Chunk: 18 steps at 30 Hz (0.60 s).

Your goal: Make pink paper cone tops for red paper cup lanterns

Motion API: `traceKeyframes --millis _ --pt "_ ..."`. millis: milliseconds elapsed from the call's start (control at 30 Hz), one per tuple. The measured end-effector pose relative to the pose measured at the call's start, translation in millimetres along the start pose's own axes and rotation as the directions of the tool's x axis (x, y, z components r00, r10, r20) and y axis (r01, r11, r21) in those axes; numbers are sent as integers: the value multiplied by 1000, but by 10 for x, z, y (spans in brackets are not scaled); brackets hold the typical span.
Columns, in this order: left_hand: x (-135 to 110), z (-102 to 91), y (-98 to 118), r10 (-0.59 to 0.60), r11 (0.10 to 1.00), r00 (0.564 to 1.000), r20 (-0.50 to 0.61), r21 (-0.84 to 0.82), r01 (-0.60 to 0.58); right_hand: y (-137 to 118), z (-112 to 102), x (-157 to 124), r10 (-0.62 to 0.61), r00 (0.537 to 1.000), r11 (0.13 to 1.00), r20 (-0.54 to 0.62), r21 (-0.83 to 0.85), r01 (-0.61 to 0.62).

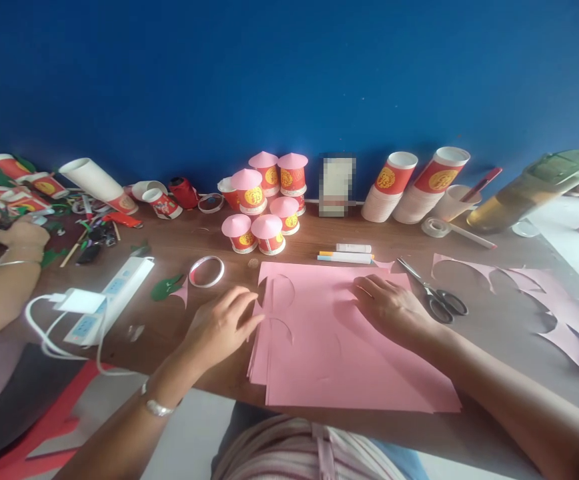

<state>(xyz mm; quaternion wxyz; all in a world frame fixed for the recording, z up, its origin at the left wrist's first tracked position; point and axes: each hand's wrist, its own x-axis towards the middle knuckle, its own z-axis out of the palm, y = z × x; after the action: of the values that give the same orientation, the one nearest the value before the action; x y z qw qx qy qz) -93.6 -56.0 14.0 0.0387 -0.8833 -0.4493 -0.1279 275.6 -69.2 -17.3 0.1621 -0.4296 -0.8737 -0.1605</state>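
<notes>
A person is sitting at a wooden table (314,235) with both bare hands on a stack of pink paper (329,353). The stack is lying at the middle of the near edge of the table, slightly overhanging it, and curved cuts are showing in the sheets along its left side.

The left hand (222,327) is resting on the table just left of the stack. Its fingers (253,321) are stretching out loosely, a little apart, with the tips touching the stack's left edge. It is gripping nothing.

The right hand (394,310) is lying palm down on the upper right part of the stack. Its fingers (365,291) are reaching out flat and close together, pressing on the top sheet, not curling round anything.

Scissors (437,297) are lying closed on the table just right of the right hand. Two pens (347,253) are lying just beyond the far edge of the stack. A thin white ring (206,271) is lying flat near the left hand, on its far side. Small red cups with pink cone lids (264,200) are standing in a group at the middle of the far edge. Pink scraps (544,313) are lying toward the right edge. A white power strip (109,300) is lying toward the left edge, and another person's hand (19,233) is working near the far left corner.
</notes>
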Motion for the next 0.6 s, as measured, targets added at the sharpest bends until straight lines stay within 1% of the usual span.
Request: traceKeyframes --millis 133,233,367,467,600 --pt "-32 -30 116 64 998 993 101 -24 -62 -37 -47 -5 -13 1000 1000 21 12 13" --pt "-58 -19 159 73 997 990 121 -17 -72 -63 -62 -7 -28 999 999 37 22 28" --pt "-58 -20 175 93 996 992 80 -2 -93 -78 -59 10 -25 999 999 41 31 23" --pt "-46 -58 162 121 991 992 42 57 -124 -85 -44 33 -34 999 999 32 20 33" --pt "-47 -108 130 128 984 991 -47 134 -121 -99 -14 47 -28 999 1000 40 12 28"
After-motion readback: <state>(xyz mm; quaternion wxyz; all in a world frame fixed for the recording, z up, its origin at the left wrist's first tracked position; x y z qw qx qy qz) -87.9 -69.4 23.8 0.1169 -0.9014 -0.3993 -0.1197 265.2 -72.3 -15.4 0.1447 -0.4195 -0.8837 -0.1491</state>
